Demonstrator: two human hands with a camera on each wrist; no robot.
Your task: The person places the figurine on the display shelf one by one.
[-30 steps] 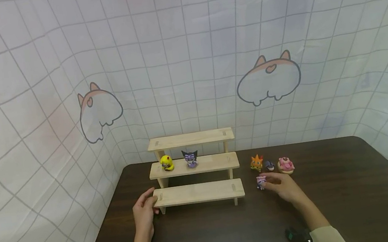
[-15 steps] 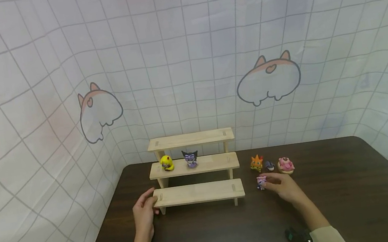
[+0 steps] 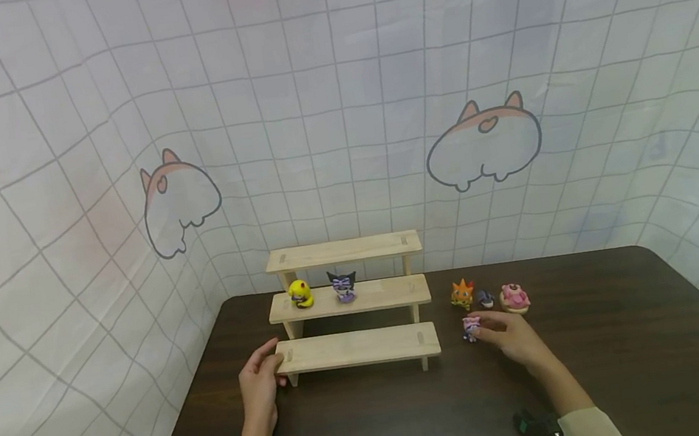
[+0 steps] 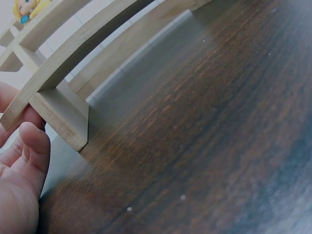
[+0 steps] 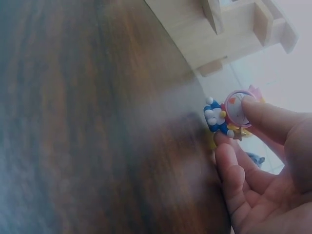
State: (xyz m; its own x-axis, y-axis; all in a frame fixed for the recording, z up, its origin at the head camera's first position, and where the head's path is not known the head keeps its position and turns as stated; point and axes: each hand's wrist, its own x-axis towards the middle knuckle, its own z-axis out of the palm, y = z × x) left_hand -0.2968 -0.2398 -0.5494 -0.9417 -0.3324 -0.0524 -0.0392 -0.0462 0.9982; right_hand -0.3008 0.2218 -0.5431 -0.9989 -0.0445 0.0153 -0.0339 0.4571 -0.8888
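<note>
A three-step wooden display stand [image 3: 357, 349] stands left of centre on the dark table. My left hand [image 3: 259, 383] grips the left end of its lowest step; the left wrist view shows fingers [image 4: 35, 139] around that board end. To the right of the stand, my right hand [image 3: 512, 338] pinches a small figurine [image 3: 470, 329] between thumb and fingers. In the right wrist view the figurine [image 5: 214, 117] has a pink-rimmed white face and a blue-and-white body, partly hidden by the thumb. On the middle step sit a yellow figurine [image 3: 300, 294] and a black-eared purple one [image 3: 344, 287].
Behind my right hand, an orange spiky-headed figurine [image 3: 462, 294], a small dark one [image 3: 485, 299] and a pink one on a pale base [image 3: 515, 297] stand close together on the table [image 3: 635, 342]. A white gridded cloth [image 3: 350, 173] hangs around the table.
</note>
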